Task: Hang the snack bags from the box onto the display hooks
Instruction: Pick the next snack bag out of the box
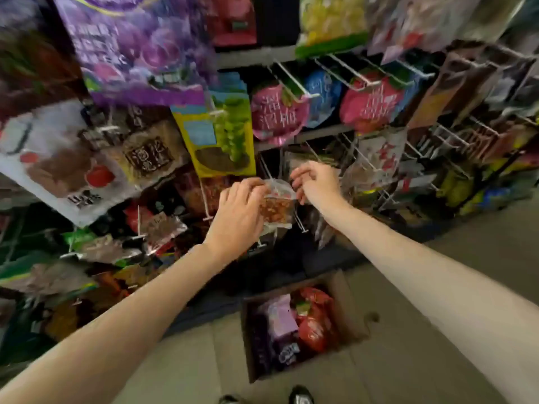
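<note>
Rack bags (137, 48) blurred — print unreadable

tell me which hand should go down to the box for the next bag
Right, probably. The cardboard box sits below the right hand, and the left hand has the fuller grip on the clear snack bag.
</note>
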The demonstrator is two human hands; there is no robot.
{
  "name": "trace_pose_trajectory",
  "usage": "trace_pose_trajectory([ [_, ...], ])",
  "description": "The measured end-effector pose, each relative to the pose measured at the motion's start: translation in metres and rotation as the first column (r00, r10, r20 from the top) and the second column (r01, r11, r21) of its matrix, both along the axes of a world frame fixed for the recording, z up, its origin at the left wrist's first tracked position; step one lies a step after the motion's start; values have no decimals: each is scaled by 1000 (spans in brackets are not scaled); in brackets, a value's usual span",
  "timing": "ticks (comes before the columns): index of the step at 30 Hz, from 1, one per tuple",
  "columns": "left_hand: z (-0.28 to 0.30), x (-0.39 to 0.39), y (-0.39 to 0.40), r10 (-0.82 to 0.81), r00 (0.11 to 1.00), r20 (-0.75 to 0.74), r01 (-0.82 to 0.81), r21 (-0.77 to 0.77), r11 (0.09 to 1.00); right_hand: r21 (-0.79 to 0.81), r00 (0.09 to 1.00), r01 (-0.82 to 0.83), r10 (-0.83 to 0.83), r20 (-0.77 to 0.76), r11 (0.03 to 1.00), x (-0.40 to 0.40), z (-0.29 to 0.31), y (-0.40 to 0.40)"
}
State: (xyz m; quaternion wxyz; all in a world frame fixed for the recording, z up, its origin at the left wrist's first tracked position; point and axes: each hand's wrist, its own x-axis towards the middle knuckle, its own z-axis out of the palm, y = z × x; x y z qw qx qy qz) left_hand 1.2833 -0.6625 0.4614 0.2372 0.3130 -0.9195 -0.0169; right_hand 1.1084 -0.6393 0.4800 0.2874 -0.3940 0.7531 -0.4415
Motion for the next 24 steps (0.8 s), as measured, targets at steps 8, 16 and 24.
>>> trace_pose_trajectory([
  [8,-199,-2,65,67,910,409,-216,330,919,545,995,-102,89,50,832,-58,-230,94],
  [16,-364,48,85,-11,775,632,-325,414,850,763,778,-458,621,95,457,4,-425,126],
  [24,-496,49,78,94,769,632,-474,465,747,693,566,-676,778,271,250,86,-572,95],
])
